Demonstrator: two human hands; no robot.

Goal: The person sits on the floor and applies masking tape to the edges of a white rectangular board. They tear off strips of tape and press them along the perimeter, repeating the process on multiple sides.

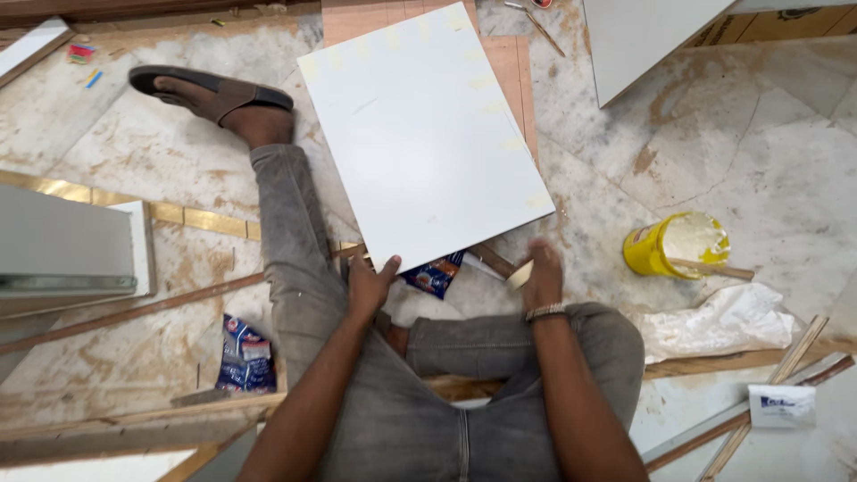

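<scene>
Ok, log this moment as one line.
left hand: grips near corner of white rectangular board | right hand: holds roll of tape | yellow glue tub: open, on marble floor

stained marble floor (768, 152), white board (424, 134) lying flat on it, yellow glue tub (674, 243) with a stick, crumpled white plastic bag (723, 323), blue snack wrappers (244, 355), wooden strips (134, 312), brass inlay strip (192, 217), grey panel (67, 243) at the left edge

White board (424, 134), yellow tub (656, 248), grey jeans (295, 241), veined whitish marble floor (759, 152)
</scene>
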